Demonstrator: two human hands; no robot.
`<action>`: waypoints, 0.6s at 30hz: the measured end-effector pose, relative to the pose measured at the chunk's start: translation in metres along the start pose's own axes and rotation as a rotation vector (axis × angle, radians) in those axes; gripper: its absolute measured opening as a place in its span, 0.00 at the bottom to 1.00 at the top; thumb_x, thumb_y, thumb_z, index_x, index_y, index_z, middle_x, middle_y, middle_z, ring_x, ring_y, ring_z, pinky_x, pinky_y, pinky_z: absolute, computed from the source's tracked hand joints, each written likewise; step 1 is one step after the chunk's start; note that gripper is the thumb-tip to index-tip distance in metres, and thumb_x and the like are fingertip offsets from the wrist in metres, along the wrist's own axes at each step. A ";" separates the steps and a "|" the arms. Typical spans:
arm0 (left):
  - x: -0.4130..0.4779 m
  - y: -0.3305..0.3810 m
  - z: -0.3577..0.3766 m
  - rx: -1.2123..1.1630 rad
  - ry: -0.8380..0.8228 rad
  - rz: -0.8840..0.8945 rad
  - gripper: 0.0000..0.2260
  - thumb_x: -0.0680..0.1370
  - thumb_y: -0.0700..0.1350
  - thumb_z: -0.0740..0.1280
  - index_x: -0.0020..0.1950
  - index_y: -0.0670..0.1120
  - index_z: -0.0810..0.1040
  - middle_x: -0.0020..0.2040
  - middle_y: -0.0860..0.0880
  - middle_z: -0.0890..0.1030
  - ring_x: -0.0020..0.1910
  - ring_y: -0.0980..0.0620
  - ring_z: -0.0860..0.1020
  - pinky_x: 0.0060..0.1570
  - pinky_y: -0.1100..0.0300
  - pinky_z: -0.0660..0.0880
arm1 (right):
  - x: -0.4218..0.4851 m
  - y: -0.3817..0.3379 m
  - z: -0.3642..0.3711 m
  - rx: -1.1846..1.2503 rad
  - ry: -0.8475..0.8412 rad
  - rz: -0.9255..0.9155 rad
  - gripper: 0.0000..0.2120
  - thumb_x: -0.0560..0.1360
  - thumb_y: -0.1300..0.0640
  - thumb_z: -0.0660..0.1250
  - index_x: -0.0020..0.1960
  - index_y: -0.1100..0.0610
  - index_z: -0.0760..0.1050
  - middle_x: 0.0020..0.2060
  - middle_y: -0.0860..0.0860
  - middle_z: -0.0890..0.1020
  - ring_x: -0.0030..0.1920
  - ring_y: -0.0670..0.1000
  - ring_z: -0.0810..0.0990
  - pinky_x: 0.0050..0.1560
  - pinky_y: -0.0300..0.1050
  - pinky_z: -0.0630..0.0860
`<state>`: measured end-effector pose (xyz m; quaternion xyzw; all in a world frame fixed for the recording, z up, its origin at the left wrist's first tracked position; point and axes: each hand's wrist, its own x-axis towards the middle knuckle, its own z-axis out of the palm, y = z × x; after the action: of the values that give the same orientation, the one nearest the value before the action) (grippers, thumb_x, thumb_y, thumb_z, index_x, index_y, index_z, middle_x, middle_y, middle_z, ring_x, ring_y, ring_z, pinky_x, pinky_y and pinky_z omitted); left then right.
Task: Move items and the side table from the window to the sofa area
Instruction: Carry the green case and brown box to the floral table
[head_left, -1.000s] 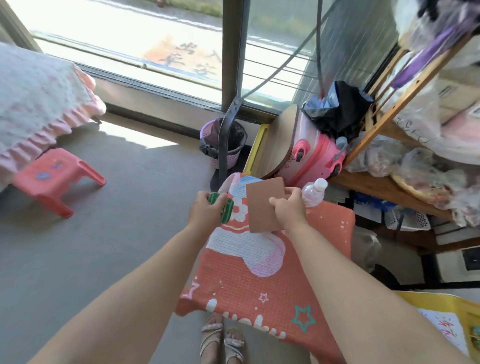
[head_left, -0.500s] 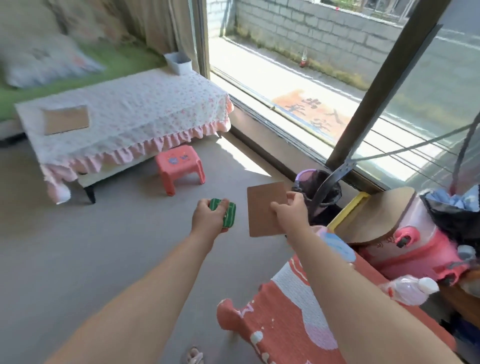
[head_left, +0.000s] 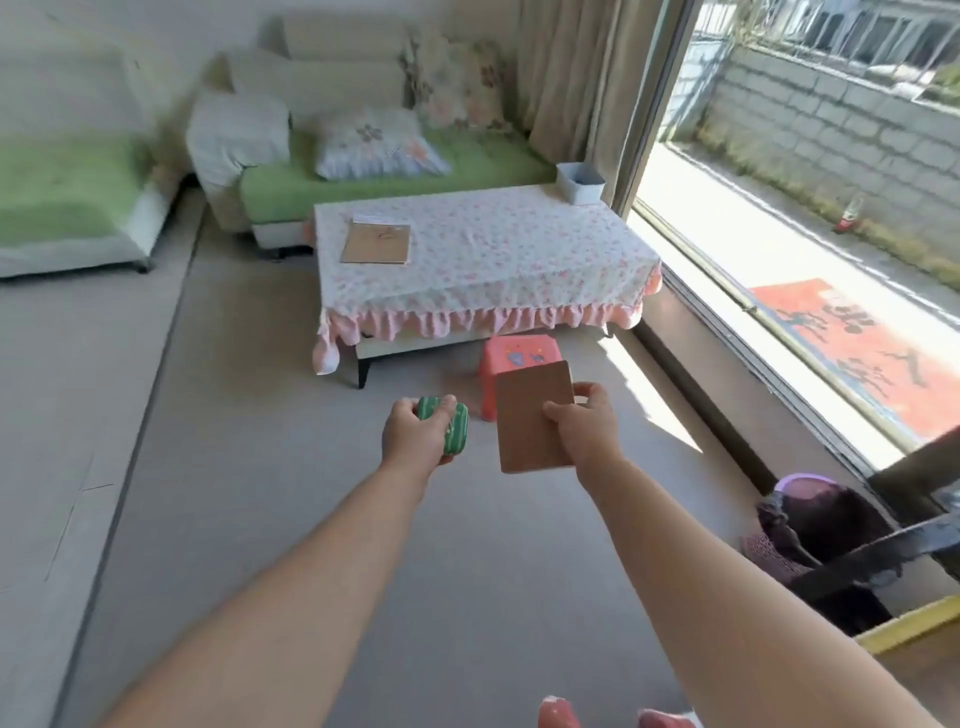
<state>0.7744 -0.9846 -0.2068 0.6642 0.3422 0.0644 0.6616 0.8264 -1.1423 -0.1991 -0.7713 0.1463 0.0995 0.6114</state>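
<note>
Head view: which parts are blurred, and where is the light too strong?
In the head view, the sofa looks smeared; sunlight through the window throws a bright patch on the floor; the left hand and right hand look sharp.

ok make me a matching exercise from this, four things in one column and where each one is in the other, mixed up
Things
1. green striped case
2. brown board
3. pink stool
4. white tub

Places
A. on the floor in front of the cloth-covered table
B. held in the right hand
C. on the table's far right corner
D. held in the left hand

Pairs: 1-D, 2-B, 3-A, 4-C
</note>
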 end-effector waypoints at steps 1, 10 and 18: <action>0.006 0.002 -0.004 -0.007 0.002 0.005 0.12 0.77 0.48 0.67 0.53 0.42 0.70 0.50 0.43 0.75 0.45 0.45 0.76 0.34 0.58 0.77 | 0.002 -0.002 0.005 0.000 -0.002 -0.005 0.12 0.72 0.63 0.65 0.53 0.54 0.67 0.49 0.54 0.77 0.52 0.59 0.79 0.57 0.57 0.77; 0.068 0.035 -0.018 -0.051 -0.001 0.036 0.13 0.77 0.48 0.67 0.53 0.41 0.71 0.50 0.43 0.76 0.44 0.45 0.77 0.36 0.56 0.78 | 0.044 -0.029 0.043 -0.013 0.000 -0.024 0.12 0.72 0.63 0.66 0.54 0.54 0.68 0.53 0.56 0.77 0.52 0.59 0.80 0.55 0.55 0.78; 0.140 0.062 0.001 -0.064 0.023 0.031 0.15 0.76 0.49 0.67 0.56 0.40 0.71 0.54 0.41 0.76 0.45 0.45 0.76 0.30 0.58 0.75 | 0.119 -0.066 0.077 -0.041 -0.045 -0.031 0.16 0.73 0.61 0.66 0.59 0.55 0.68 0.52 0.54 0.76 0.50 0.57 0.79 0.54 0.56 0.78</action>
<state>0.9038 -0.9031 -0.2013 0.6471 0.3370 0.0932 0.6774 0.9630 -1.0662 -0.1967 -0.7833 0.1183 0.1103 0.6002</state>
